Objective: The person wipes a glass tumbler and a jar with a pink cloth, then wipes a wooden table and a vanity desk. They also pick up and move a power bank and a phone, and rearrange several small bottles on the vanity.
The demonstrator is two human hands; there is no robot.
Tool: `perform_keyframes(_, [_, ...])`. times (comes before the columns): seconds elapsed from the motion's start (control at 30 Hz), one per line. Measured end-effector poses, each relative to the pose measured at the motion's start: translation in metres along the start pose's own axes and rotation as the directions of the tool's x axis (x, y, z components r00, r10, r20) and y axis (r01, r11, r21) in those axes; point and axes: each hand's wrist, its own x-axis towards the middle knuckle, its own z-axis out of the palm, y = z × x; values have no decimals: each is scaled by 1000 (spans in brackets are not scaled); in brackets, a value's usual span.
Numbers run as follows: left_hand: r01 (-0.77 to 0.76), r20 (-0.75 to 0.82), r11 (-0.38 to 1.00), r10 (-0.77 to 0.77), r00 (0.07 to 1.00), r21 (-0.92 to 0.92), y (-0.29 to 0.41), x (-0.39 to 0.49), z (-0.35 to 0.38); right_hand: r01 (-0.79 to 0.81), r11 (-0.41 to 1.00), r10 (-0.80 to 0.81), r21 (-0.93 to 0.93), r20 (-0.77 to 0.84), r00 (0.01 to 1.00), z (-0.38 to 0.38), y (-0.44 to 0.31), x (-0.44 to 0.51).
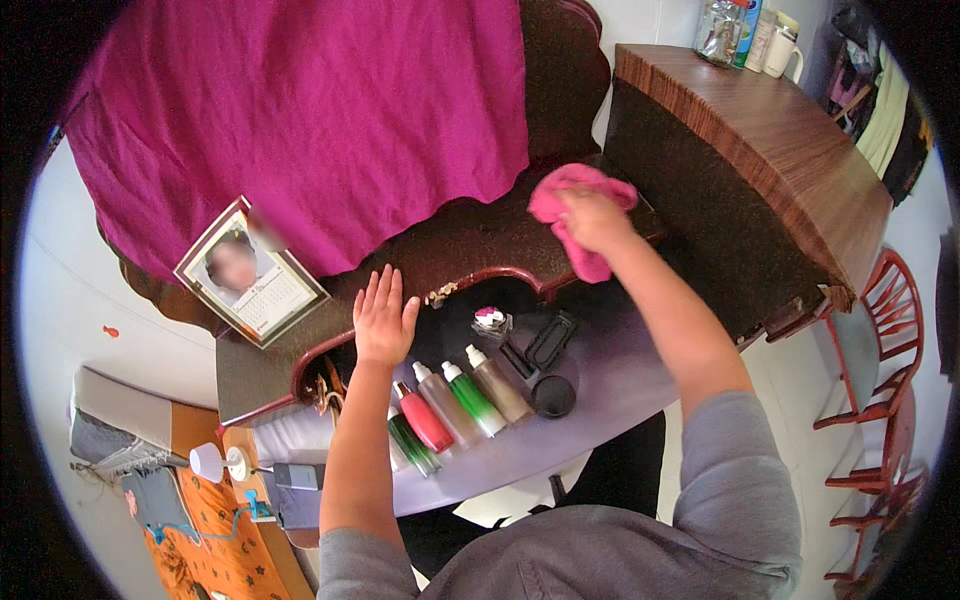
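My right hand [592, 217] presses a bunched pink cloth [577, 184] on the right part of a dark wooden shelf [480, 232]. My left hand [385, 319] lies flat near the shelf's front edge, fingers extended, holding nothing. Below the shelf, on the dresser top [607, 397], several bottles lie in a row, among them a red bottle [426, 420] and a green-and-white pump bottle [475, 401]. Close to them are a faceted glass bottle [491, 322], a round black case [553, 396] and a black rectangular frame-like object [551, 340].
A magenta cloth [322, 112] hangs behind the shelf. A framed photo calendar [251, 274] leans at the left. A taller wooden cabinet [757, 127] bearing jars and a mug stands on the right, near red chairs [892, 337]. A small white lamp [206, 463] is at lower left.
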Motion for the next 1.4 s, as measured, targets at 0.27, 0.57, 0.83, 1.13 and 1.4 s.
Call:
perform_keyframes(0.27, [36,18,999,-37,999,29,7,-3,-2,-77,994,87,-79,130,988,-15,-68,-37])
perform_keyframes(0.57, [2,-24,999,-3,1000,-45,-3,4,2,366,850,-431,378,102,897,13,-90,9])
perform_keyframes(0.83, [7,-39,1000,-8,999,-22,7,0,-4,-190,969,203,-156,69,977,6,-13,27])
perform_keyframes(1.13, [33,-132,992,-49,990,-118,7,-2,1,296,949,-303,111,44,952,47,-164,57])
perform_keyframes(1.4, [221,-70,810,-307,949,-542,-10,8,8,307,925,-359,225,252,899,37,-204,63])
